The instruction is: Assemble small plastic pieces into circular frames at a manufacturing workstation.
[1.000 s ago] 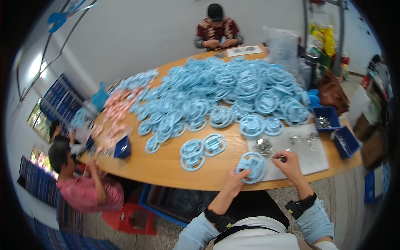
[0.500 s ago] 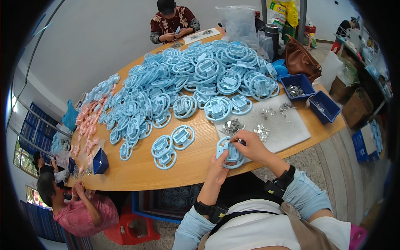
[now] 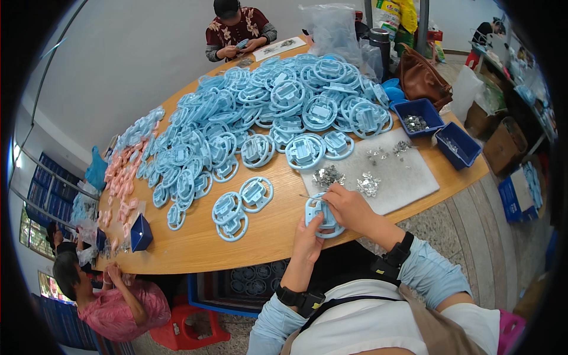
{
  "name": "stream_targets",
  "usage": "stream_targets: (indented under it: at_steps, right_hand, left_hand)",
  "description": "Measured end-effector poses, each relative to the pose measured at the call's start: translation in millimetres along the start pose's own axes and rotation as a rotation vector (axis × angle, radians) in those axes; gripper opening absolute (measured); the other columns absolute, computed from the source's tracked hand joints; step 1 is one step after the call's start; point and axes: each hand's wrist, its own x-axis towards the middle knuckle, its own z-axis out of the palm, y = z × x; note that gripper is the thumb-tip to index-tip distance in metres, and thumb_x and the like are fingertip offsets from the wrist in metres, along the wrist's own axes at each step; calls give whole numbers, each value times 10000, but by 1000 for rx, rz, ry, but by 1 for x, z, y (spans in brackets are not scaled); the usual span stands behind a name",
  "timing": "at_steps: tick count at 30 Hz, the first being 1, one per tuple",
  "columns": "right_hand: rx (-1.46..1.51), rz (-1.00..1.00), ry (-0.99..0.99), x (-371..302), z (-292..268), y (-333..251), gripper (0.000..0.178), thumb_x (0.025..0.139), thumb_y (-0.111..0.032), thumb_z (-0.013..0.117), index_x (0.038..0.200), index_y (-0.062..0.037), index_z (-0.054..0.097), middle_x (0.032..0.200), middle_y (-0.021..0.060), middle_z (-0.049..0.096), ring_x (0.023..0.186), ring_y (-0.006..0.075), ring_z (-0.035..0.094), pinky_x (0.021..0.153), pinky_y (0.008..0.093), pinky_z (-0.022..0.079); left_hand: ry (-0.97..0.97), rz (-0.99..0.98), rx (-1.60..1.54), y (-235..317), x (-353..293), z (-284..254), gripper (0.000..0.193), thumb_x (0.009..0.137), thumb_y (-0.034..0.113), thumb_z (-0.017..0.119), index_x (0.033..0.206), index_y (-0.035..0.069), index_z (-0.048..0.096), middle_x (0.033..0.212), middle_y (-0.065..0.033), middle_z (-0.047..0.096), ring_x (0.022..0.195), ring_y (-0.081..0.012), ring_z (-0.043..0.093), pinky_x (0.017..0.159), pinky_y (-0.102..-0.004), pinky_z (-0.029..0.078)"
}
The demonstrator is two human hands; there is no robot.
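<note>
My left hand [image 3: 309, 239] grips a light-blue plastic steering-wheel-shaped part [image 3: 332, 229] by its left side, at the table's near edge. Over the part's upper rim, my right hand [image 3: 349, 207] is closed on a thin pointed metal tool [image 3: 310, 197]. The tool's tip sticks out to the left; most of its length is hidden by my fingers. Just beyond my hands, a white board [image 3: 408, 192] bears small piles of metal pieces [image 3: 369, 184]. A darker pile of metal pieces [image 3: 327, 176] lies close to my right hand.
A large heap of light-blue parts [image 3: 254, 100] covers the table [image 3: 177, 248]. Several loose parts [image 3: 228, 210] lie to my left. Two blue bins [image 3: 458, 148] of metal pieces stand right, near a brown bag [image 3: 421, 77]. Co-workers sit across [image 3: 239, 29] and at left [image 3: 121, 302].
My right hand has shifted slightly left and turned, and the tool now points left above the part's rim. My left hand still holds the part. The whole view has shifted slightly.
</note>
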Motion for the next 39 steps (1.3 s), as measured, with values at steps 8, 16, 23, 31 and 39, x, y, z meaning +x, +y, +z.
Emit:
stream_targets:
  at_steps: [8, 16, 23, 31, 39]
  right_hand:
    - [-18, 10, -39, -2, 3, -2, 158, 723, -35, 562, 881, -21, 562, 850, 107, 519, 643, 298, 586, 546, 358, 487]
    - [-56, 5, 82, -7, 9, -6, 165, 707, -68, 563, 865, -33, 533, 842, 98, 493, 604, 278, 591, 504, 347, 488]
    - [-248, -44, -110, -19, -1, -14, 289, 730, -113, 570, 1014, -72, 538, 825, 91, 506, 588, 261, 592, 473, 338, 473]
    - [-250, 145, -150, -43, -12, -24, 464, 743, -119, 553, 1202, -120, 486, 703, 78, 545, 570, 241, 589, 467, 368, 452]
    - [-336, 112, -174, -50, -6, -23, 478, 739, -112, 548, 1210, -95, 471, 727, 74, 549, 569, 235, 597, 473, 340, 458]
  left_hand:
    - [14, 4, -7, 0, -1, 1, 343, 842, 102, 537, 1165, 61, 429, 1021, -59, 549, 879, -165, 584, 709, -309, 525]
    - [26, -10, -15, 2, 0, 0, 353, 831, 58, 496, 1175, 60, 415, 1027, -59, 544, 899, -174, 580, 724, -331, 530]
    - [1, -13, -1, -2, 2, -8, 369, 828, 50, 495, 1185, 70, 406, 1044, -70, 542, 935, -194, 573, 743, -369, 532]
    - [8, -9, -58, 0, 0, -4, 366, 830, 58, 498, 1185, 63, 410, 1091, -87, 534, 956, -207, 568, 760, -381, 523]
    - [2, -4, -63, -2, 0, -3, 372, 829, 63, 503, 1188, 62, 404, 1091, -86, 535, 959, -203, 568, 758, -376, 526]
